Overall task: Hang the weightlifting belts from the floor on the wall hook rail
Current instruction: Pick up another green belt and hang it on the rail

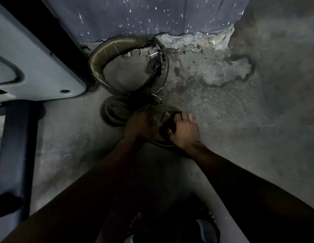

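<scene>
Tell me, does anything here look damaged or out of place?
Yes. The wall base is crumbled. A looped belt lies on the floor beside it; the left hand and right hand grip a second belt.

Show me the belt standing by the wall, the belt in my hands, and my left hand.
Belt by the wall (114,48): head view, its wide padded back.
Belt in the hands (168,110): head view, curve between them.
Left hand (141,124): head view, its back.
</scene>
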